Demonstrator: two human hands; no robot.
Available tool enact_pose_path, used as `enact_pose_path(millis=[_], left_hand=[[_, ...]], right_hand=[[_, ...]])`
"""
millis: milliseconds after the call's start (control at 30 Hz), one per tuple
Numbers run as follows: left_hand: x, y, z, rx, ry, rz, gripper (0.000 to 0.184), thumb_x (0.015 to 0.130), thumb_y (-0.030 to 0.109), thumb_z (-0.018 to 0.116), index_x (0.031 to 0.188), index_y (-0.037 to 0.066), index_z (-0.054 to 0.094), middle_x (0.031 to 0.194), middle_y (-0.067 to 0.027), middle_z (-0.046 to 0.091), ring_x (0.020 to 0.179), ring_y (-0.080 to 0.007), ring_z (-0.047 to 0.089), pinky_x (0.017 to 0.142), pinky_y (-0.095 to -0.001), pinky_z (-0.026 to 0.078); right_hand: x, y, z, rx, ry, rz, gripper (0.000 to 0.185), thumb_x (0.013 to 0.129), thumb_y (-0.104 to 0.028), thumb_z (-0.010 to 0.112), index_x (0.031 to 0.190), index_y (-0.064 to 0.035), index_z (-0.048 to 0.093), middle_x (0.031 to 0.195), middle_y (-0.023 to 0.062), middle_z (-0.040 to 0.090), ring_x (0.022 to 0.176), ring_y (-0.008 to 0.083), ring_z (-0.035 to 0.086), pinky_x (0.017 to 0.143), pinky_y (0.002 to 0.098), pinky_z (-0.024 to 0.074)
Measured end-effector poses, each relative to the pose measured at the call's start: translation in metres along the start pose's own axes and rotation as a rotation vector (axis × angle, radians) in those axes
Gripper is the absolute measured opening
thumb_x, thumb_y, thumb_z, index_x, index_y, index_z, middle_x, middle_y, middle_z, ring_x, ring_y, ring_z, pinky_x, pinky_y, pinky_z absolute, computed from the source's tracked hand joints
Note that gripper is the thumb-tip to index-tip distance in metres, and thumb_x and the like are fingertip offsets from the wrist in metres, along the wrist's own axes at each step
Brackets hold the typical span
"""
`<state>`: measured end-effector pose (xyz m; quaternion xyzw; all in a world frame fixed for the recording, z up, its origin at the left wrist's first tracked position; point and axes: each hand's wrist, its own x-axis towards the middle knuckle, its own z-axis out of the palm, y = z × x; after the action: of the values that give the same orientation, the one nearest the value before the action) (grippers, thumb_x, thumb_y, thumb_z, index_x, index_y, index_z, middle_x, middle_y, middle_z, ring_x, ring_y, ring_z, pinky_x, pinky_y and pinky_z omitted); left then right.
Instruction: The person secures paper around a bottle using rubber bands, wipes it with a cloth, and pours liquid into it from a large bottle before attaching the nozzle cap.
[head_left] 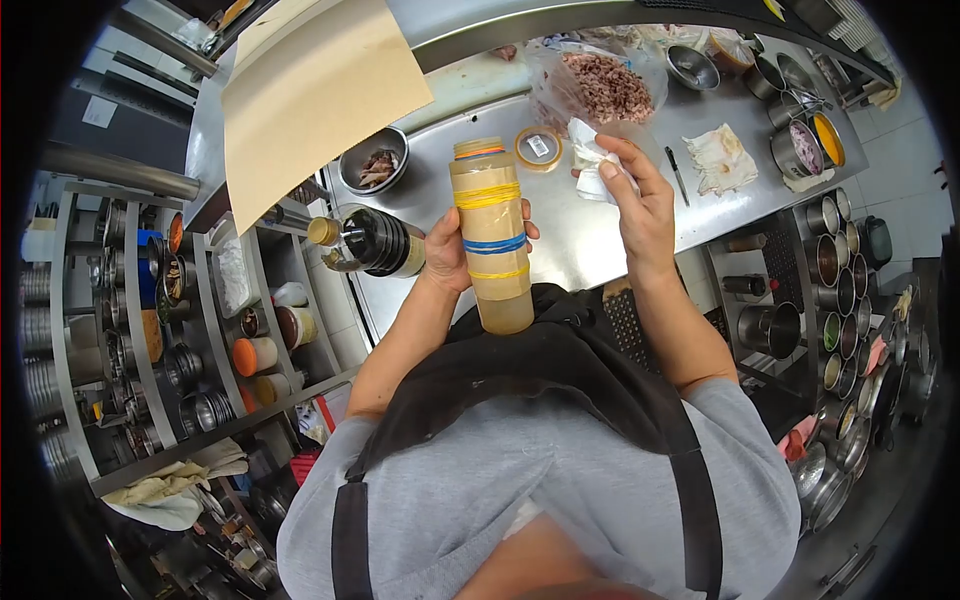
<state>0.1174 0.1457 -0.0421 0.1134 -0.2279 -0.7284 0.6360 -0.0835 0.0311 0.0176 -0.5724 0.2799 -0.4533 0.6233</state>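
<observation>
A tall squeeze bottle (497, 285), uncapped at the top and wrapped with tan tape and yellow and blue rubber bands, is tilted upright in front of my apron. My left hand (448, 250) wraps around it from behind, fingertips showing at its right side. My right hand (640, 195) pinches a crumpled white paper towel (592, 165) up and to the right of the bottle. A round tan lid or tape roll (538, 147) with a white label lies on the steel table behind. A large dark sauce bottle (375, 240) stands left of my left hand.
On the steel counter (440, 140) are a bowl of meat pieces (374, 165), a plastic bag of chopped meat (607, 88), a black pen (676, 175), a stained cloth (720, 160) and metal pots (797, 148). A cardboard sheet (320, 100) juts in at upper left.
</observation>
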Motion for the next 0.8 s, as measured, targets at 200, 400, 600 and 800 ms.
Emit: enact_pose_path(millis=[200,400,600,800], left_hand=[[0.004,0.001,0.008,0.07,0.005,0.001,0.092,0.075,0.057,0.073,0.142,0.006,0.036,0.114,-0.0197,0.055,0.105,-0.0362,0.059,0.088,-0.0457,0.052],[0.011,-0.001,0.012,0.022,-0.035,0.004,0.09,0.078,0.065,0.066,0.141,0.007,0.038,0.112,-0.0196,0.055,0.105,-0.0356,0.058,0.088,-0.0446,0.052],[0.012,0.003,0.022,0.106,0.065,0.003,0.085,0.082,0.07,0.055,0.131,0.002,0.047,0.104,-0.0204,0.061,0.095,-0.0351,0.064,0.081,-0.0411,0.054],[0.006,0.024,0.008,0.324,0.065,-0.031,0.078,0.083,0.055,0.065,0.134,0.0,0.045,0.113,-0.0193,0.061,0.099,-0.0295,0.063,0.089,-0.0415,0.051]], right_hand=[[0.002,-0.002,0.004,-0.053,0.037,-0.089,0.035,0.094,-0.011,0.061,0.126,0.0028,0.058,0.119,0.0099,0.062,0.11,0.0154,0.056,0.097,0.0278,0.0419],[0.007,-0.006,0.018,0.016,0.055,-0.211,0.036,0.092,-0.01,0.065,0.125,0.0022,0.059,0.12,0.0093,0.063,0.113,0.0172,0.056,0.098,0.0284,0.0417],[0.013,-0.003,0.025,-0.22,-0.183,-0.261,0.031,0.088,-0.009,0.068,0.117,0.0027,0.063,0.107,0.0101,0.069,0.098,0.0133,0.062,0.087,0.0268,0.0474],[0.021,-0.041,0.017,-0.134,-0.089,-0.256,0.025,0.089,-0.01,0.067,0.113,-0.0016,0.068,0.107,0.0085,0.07,0.097,0.0147,0.065,0.086,0.029,0.0493]])
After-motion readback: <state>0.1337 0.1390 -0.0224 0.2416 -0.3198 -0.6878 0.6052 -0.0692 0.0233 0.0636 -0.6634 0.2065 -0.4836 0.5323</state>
